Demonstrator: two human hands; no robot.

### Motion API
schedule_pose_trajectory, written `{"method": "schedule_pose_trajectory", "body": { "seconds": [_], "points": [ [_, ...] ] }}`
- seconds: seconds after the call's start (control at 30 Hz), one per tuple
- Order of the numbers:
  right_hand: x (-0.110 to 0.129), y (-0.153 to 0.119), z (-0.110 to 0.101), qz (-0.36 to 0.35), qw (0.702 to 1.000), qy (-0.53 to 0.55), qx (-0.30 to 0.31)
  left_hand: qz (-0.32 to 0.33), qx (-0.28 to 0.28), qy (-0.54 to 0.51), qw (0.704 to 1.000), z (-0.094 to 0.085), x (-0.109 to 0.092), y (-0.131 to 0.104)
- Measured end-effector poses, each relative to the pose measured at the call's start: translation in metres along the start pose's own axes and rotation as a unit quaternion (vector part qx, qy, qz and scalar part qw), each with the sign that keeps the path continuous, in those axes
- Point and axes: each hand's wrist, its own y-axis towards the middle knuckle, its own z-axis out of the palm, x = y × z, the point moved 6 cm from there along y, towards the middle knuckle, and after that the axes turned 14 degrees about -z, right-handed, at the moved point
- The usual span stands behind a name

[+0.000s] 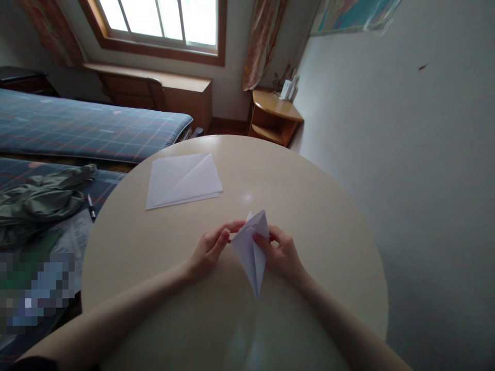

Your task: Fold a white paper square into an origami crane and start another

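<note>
A piece of white folded paper (249, 252) is held up over the round table, with its long point toward me and a wider, layered end away from me. My right hand (284, 252) grips it from the right, thumb pressed on the front face and fingers behind. From the left, my left hand (212, 247) holds the paper's edge; its thumb is raised near the side and the fingertips pass partly out of sight behind the sheet. Farther off on the table lies a small stack of white paper sheets (183, 180), the top one creased diagonally.
The round cream table (317, 206) stands beside a white wall (433, 170). To the left are beds with blue plaid mattresses (88, 126), a crumpled green garment (46, 198) and a pen (91, 206). A wooden corner shelf (276, 105) and a desk (181, 82) stand beyond.
</note>
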Motion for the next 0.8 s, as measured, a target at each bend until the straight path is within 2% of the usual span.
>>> {"method": "schedule_pose_trajectory", "body": {
  "seconds": [0.17,0.27,0.43,0.67,0.8],
  "points": [
    [-0.003,-0.001,0.006,0.069,0.988,0.141,0.006,-0.047,0.041,-0.057,0.996,0.007,0.010,0.004],
    [-0.002,-0.002,0.008,0.078,0.984,0.158,0.008,-0.061,0.043,-0.045,0.996,0.009,0.014,0.004],
    [0.000,-0.002,0.009,0.065,0.987,0.146,0.014,-0.024,0.066,-0.029,0.997,0.014,0.008,0.005],
    [0.008,-0.002,0.005,0.030,0.997,0.077,-0.004,-0.042,-0.005,-0.020,0.999,0.015,0.004,0.003],
    [0.011,-0.002,0.006,0.019,0.997,0.077,0.000,-0.100,-0.036,-0.015,0.994,0.014,0.009,0.002]
  ]
}}
